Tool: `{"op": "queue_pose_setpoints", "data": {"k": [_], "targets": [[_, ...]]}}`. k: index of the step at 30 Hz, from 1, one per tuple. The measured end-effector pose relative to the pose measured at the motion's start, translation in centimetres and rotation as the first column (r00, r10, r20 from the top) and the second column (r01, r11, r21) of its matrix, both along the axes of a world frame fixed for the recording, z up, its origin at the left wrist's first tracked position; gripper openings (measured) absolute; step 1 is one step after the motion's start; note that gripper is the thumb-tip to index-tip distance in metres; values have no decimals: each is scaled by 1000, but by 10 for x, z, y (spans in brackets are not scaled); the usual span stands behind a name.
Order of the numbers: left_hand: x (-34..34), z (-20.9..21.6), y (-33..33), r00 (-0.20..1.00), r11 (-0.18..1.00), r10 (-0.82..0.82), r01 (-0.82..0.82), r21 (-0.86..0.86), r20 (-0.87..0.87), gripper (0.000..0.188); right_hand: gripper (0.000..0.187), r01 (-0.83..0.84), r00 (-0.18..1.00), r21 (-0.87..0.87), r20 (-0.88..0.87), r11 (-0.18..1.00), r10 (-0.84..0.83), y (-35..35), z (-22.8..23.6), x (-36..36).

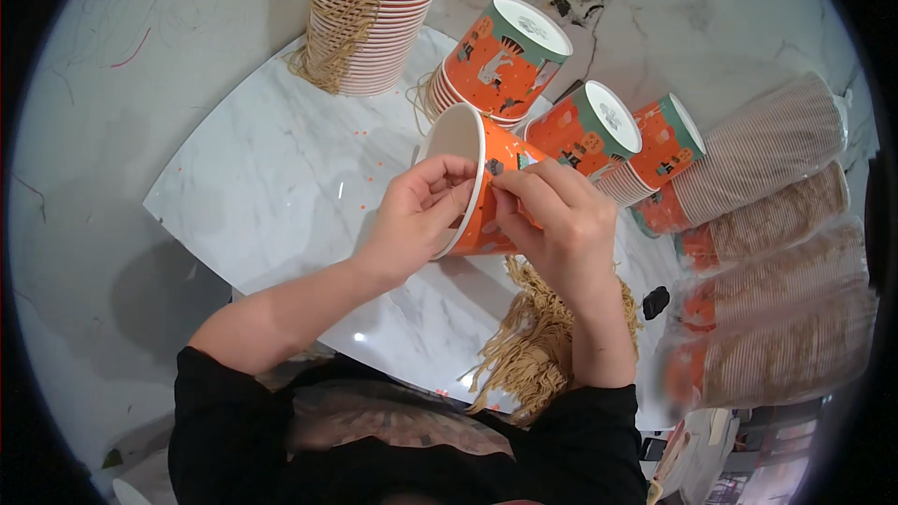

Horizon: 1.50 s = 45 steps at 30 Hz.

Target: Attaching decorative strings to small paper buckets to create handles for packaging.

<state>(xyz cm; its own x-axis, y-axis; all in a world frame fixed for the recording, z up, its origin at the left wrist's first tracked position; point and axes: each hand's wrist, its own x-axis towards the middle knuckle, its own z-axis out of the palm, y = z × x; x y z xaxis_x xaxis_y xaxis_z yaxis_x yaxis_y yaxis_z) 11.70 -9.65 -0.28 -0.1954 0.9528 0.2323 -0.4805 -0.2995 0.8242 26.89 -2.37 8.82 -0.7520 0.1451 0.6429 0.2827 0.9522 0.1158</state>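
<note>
An orange paper bucket [480,220] with a white rim and dark printed figures is tilted on its side above the table, its mouth facing left. My left hand [412,210] reaches into that mouth, with the thumb and curled fingers pressed together just inside the rim. On the outside, my right hand [559,210] pinches close to the bucket's wall, opposite the left fingertips. Whatever lies between either hand's fingertips is too small to make out. Below my right wrist lies a loose bundle of tan cords [533,346].
A tall stack of white-rimmed buckets [374,28] draped with tan cords stands at the back. Upside-down bucket stacks [510,61], [585,131], [666,140] stand behind my right hand. Several plastic-wrapped stacks [767,150] lie at the right. The marbled table [253,159] has a curved left edge.
</note>
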Motion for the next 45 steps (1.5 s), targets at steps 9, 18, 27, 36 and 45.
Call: {"op": "queue_pose_setpoints", "data": {"k": [9,18,27,36,45], "targets": [[1,-1,3,998,998,-61,60,-15,-27,20,23,-12,1000,-175,17,984,15,0,7,7],[0,3,2,954,945,-86,170,-280,289,24,19,-33,999,-437,-44,899,16,-1,14,7],[-7,1,-7,880,810,454,-343,475,-139,10,12,-220,972,-913,-234,343,0,-6,8,6],[-4,18,-9,587,597,739,-342,726,-332,14,14,-231,964,-903,-162,362,211,-16,12,10],[-18,24,-11,598,663,662,-187,725,-451,27,10,-304,946,-891,-240,337,218,-13,12,10]]}}
